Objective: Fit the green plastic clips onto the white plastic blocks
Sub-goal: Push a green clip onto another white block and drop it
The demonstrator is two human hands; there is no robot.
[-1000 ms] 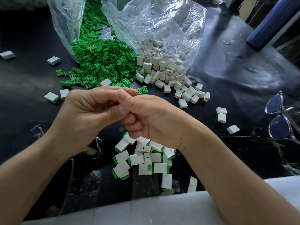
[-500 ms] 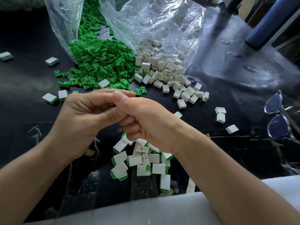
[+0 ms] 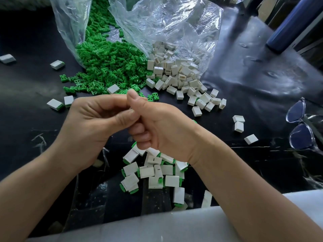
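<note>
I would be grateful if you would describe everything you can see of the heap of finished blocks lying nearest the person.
The heap of finished blocks is a loose cluster of small white rectangular plastic pieces, most showing a green clip at one edge. They lie flat or tilted, overlapping at mixed angles, on the black table near its front edge. The right hand, held above, hides its far part.

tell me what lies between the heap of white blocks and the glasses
Head view: three loose white blocks lie on the black table between the heap of white blocks and the glasses; the rest of that stretch is bare.
</note>
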